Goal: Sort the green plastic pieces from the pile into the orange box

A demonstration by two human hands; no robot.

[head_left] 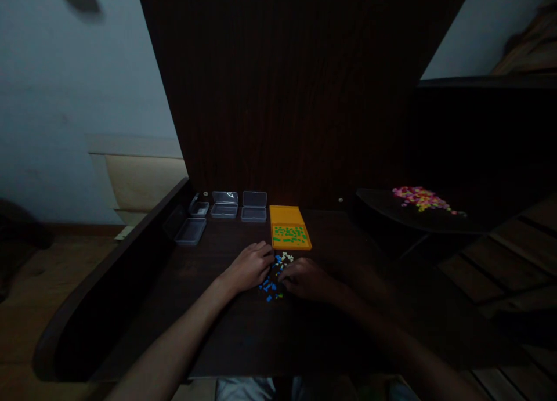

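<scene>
On the dark table my left hand (251, 266) rests with fingers curled together at the left edge of a small loose pile. My right hand (306, 278) reaches in from the other side, its fingers bent and pinched low over the pile; what they hold, if anything, is hidden. Between the hands lie small blue pieces (268, 287), with a few yellow-green ones among them. A cluster of pale cream pieces (286, 257) sits just beyond. Behind the pile stands an open orange case (285, 215), and many little green pieces (290, 234) are spread in its near half.
Several clear plastic boxes with raised lids, among them one box (254, 215), stand at the back left. A raised board (26, 354) edges the table's left side. On a dark shelf (378, 206) to the right lies a heap of pink and yellow pieces (422, 199).
</scene>
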